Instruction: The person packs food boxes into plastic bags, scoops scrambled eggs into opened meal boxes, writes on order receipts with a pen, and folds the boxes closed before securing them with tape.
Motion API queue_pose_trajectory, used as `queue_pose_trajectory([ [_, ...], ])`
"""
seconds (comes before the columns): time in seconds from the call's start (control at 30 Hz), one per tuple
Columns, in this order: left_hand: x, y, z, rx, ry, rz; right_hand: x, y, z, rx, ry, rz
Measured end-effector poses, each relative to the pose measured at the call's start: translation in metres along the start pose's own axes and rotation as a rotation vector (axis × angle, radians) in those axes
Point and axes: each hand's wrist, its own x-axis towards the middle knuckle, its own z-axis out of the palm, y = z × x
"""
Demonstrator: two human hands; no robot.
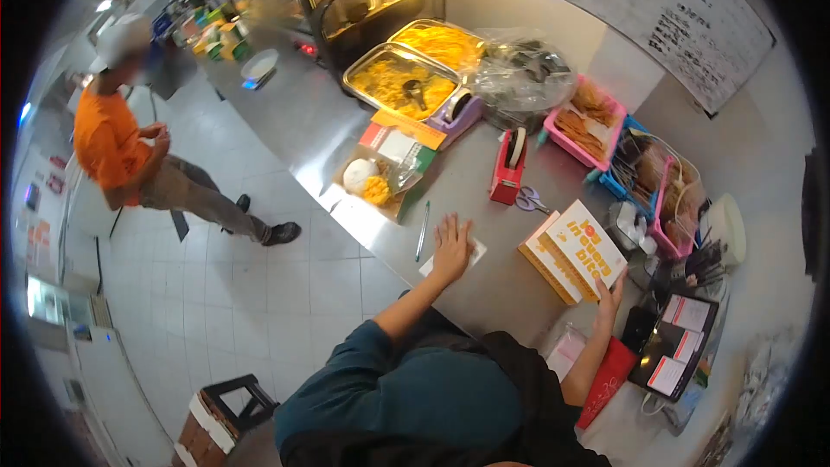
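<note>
My left hand [453, 248] lies flat with its fingers spread, over a small white paper [475, 252] on the steel counter [363, 207]. Beside it on the left is a green pen [423, 231]. My right hand [609, 294] holds the lower right edge of a white and orange box [586, 240] with "joy in every bite" printed on it. That box rests partly over a second similar box [548, 261]. Purple-handled scissors [531, 200] and a red tape dispenser [507, 175] are just beyond the boxes. An open box with rice [360, 176] and yellow food stands at the left.
Food trays [403, 79], a plastic bag [527, 78], a pink basket [584, 121] and a blue basket [628, 177] line the back. A tablet [674, 346] stands at the right. A person in an orange shirt [104, 134] stands across the floor. A stool [229, 411] is at lower left.
</note>
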Motion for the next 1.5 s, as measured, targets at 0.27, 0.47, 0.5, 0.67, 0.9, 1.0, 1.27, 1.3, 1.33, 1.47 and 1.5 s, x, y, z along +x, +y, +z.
queue_pose_trajectory([
  [0.27, 0.067, 0.063, 0.039, -0.068, 0.172, -0.182, -0.033, 0.021, 0.032, -0.569, 0.502, -0.352],
  [0.47, 0.052, 0.087, 0.060, -0.225, 0.000, -0.210, -0.097, -0.009, 0.112, -0.909, 0.097, -0.758],
  [0.5, 0.056, 0.083, 0.052, -0.236, -0.091, -0.229, -0.101, -0.006, 0.127, -0.838, -0.080, -0.699],
  [0.67, 0.051, 0.043, 0.026, -0.125, -0.318, 0.188, -0.104, 0.028, 0.165, -0.752, -0.417, -0.476],
  [0.9, 0.048, 0.046, 0.006, -0.051, -0.251, 0.329, -0.096, 0.033, 0.156, -1.019, -0.225, -0.384],
  [1.0, 0.046, 0.048, 0.051, -0.053, -0.184, 0.469, -0.096, 0.037, 0.153, -1.149, -0.112, -0.396],
  [1.27, 0.110, -0.053, -0.107, -0.307, 0.094, 0.279, -0.096, -0.010, 0.217, -0.898, -0.066, -0.474],
  [1.3, 0.132, -0.087, -0.127, -0.286, 0.120, 0.152, -0.091, -0.020, 0.238, -0.734, -0.159, -0.452],
  [1.33, 0.155, -0.113, -0.154, -0.390, 0.361, 0.123, -0.084, -0.029, 0.261, -0.572, -0.244, -0.427],
  [1.47, 0.216, -0.202, -0.160, 0.045, -0.030, -0.248, -0.037, -0.038, 0.391, -0.197, -0.245, -0.242],
  [1.5, 0.223, -0.212, -0.151, -0.032, -0.116, -0.242, -0.020, -0.022, 0.418, -0.163, -0.162, -0.166],
])
